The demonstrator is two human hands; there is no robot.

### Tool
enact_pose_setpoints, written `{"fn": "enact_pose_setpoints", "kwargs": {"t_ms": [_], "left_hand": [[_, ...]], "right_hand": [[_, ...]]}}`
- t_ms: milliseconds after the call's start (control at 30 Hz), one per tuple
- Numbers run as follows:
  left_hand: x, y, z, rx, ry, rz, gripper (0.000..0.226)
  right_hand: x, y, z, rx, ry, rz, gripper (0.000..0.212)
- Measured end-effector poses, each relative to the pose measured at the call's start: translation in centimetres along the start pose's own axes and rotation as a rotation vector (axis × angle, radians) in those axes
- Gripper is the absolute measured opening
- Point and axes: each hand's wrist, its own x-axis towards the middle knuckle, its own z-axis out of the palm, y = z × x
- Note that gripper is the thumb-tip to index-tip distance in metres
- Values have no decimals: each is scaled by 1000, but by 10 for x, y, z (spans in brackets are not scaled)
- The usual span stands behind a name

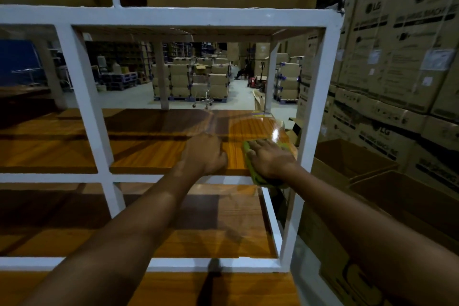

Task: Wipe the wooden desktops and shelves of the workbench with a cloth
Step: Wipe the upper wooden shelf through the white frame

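Observation:
A white metal workbench frame (pixel 320 97) holds glossy wooden shelves. My right hand (pixel 269 158) lies flat with straight fingers on a green cloth (pixel 258 176), pressing it onto the right end of the middle shelf (pixel 139 154) near its front edge. The cloth hangs a little over that edge. My left hand (pixel 205 154) rests on the same shelf just left of the cloth, fingers curled under, holding nothing. A lower shelf (pixel 223 226) and the desktop (pixel 173 290) lie below my forearms.
Stacked cardboard appliance boxes (pixel 397 62) stand close on the right, with open boxes (pixel 360 169) beside the frame. White uprights (pixel 87 107) divide the shelf bays. Behind the bench, a warehouse floor holds pallets of boxes (pixel 196 82).

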Motion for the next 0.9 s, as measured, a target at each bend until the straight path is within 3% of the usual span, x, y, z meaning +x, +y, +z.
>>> {"fn": "enact_pose_setpoints", "kwargs": {"t_ms": [233, 367, 500, 600, 700, 900], "left_hand": [[7, -7, 11, -56, 45, 7, 39], [12, -13, 20, -170, -2, -28, 35], [16, -18, 23, -261, -64, -36, 32], [24, -20, 25, -237, -194, -2, 45], [28, -19, 26, -147, -231, 22, 54], [25, -21, 29, -175, -213, 33, 54]], "right_hand": [[58, 4, -6, -18, -69, 175, 60], [96, -3, -8, -19, -98, 291, 75], [110, -1, -10, -73, -103, 241, 57], [113, -2, -5, -64, -111, 218, 63], [111, -2, 0, -57, -116, 161, 57], [104, 11, -12, -117, -78, 289, 60]]}}
